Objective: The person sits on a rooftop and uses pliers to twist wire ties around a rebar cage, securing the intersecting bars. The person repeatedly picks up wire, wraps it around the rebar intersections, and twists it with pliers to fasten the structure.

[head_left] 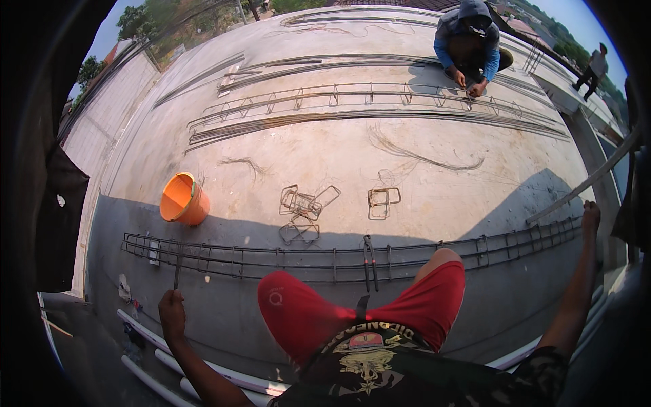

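Note:
A long rebar cage (298, 263) of thin bars and square stirrups lies across in front of my knees. My left hand (172, 313) is closed around the lower end of a short dark rod (178, 268), whose upper part overlaps the cage near its left end. Far to the right, my outstretched right hand (591, 214) is closed just beyond the cage's right end; what it grips, if anything, I cannot make out. Long-handled pincers (369, 261) rest across the middle of the cage. Bent wire stirrups (298, 203) lie in a loose pile beyond it, with a few more stirrups (381, 203) to the right.
An orange bucket (193, 207) stands at the left. Another person (470, 44) crouches over a second cage (319, 95) farther away, beside long bars (380, 117). Loose tie wire (427, 157) lies mid-floor. A pole (590, 178) slants at the right; white pipes (159, 339) lie near me.

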Action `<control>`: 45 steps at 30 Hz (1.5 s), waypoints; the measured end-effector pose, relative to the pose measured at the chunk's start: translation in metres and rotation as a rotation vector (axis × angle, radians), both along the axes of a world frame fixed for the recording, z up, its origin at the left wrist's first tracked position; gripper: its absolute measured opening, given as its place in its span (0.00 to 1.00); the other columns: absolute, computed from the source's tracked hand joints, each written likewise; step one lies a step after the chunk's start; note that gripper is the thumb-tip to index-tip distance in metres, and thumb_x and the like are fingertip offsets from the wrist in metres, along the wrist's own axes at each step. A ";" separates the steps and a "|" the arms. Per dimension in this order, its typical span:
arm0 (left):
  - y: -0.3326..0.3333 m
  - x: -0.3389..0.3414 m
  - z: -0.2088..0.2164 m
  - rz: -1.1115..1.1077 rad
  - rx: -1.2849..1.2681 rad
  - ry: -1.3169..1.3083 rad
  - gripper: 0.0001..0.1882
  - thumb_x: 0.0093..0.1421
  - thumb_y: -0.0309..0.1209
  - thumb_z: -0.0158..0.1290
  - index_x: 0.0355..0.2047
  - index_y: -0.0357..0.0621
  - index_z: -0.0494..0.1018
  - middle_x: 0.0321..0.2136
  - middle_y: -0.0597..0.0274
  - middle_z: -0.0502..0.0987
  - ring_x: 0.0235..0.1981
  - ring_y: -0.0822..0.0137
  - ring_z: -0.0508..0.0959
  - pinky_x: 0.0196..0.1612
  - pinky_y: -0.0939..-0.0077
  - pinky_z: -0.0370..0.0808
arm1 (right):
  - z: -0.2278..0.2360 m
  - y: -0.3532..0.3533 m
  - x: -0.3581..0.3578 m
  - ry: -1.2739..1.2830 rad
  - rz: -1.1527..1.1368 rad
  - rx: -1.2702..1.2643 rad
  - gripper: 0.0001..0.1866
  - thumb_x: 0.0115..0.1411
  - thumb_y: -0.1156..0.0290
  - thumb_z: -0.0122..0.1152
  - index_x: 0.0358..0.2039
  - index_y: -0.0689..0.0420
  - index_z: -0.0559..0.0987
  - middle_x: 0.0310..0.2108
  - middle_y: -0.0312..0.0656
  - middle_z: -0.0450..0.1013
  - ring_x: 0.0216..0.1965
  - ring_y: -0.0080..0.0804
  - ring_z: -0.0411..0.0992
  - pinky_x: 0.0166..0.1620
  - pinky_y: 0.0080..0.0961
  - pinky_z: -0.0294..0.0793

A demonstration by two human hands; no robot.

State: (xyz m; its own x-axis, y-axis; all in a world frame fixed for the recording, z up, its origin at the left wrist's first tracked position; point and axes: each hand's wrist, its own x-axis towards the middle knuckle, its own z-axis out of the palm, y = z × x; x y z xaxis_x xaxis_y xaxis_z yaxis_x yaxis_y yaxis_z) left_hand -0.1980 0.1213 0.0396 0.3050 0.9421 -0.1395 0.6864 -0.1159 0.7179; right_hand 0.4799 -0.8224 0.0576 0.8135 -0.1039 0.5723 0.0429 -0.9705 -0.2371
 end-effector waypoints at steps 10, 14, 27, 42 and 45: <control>0.025 -0.005 -0.001 0.124 0.473 0.105 0.19 0.67 0.38 0.46 0.25 0.33 0.68 0.18 0.56 0.67 0.22 0.63 0.66 0.29 0.64 0.63 | -0.077 0.197 -0.078 0.701 0.077 1.236 0.09 0.65 0.59 0.55 0.35 0.49 0.76 0.14 0.25 0.62 0.12 0.16 0.57 0.13 0.19 0.55; 0.009 -0.045 -0.015 0.397 0.475 0.436 0.21 0.68 0.42 0.44 0.30 0.36 0.74 0.24 0.48 0.75 0.26 0.49 0.74 0.33 0.55 0.68 | -0.117 0.221 -0.095 0.609 0.107 1.448 0.12 0.66 0.61 0.54 0.44 0.54 0.77 0.16 0.25 0.61 0.14 0.14 0.56 0.15 0.15 0.54; -0.123 -0.257 -0.212 0.855 0.575 1.274 0.21 0.66 0.45 0.48 0.42 0.36 0.75 0.35 0.48 0.80 0.37 0.49 0.80 0.42 0.54 0.75 | -0.071 0.484 -0.261 0.660 0.842 0.763 0.09 0.69 0.68 0.48 0.43 0.57 0.75 0.16 0.25 0.56 0.14 0.10 0.50 0.16 0.15 0.47; -0.021 0.182 -0.056 0.598 -0.496 -1.254 0.12 0.71 0.42 0.39 0.39 0.49 0.63 0.20 0.72 0.59 0.15 0.77 0.53 0.17 0.78 0.53 | -0.166 0.575 -0.380 1.111 1.498 0.108 0.08 0.60 0.74 0.52 0.39 0.59 0.75 0.31 0.55 0.74 0.35 0.57 0.74 0.35 0.41 0.72; 0.027 0.159 -0.039 0.742 -0.241 -1.250 0.13 0.70 0.43 0.39 0.37 0.49 0.63 0.21 0.72 0.59 0.15 0.77 0.55 0.16 0.79 0.53 | -0.184 0.564 -0.379 1.145 1.338 0.119 0.08 0.62 0.70 0.54 0.37 0.59 0.77 0.28 0.53 0.75 0.32 0.54 0.76 0.33 0.40 0.73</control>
State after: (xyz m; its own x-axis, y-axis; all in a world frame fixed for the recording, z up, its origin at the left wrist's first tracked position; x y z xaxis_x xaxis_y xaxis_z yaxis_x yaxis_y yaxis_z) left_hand -0.0392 0.1485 0.0004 -0.1894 0.9258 -0.3272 -0.5323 0.1832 0.8265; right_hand 0.1008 -0.2586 -0.1269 0.3185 0.9133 -0.2540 0.4981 -0.3892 -0.7749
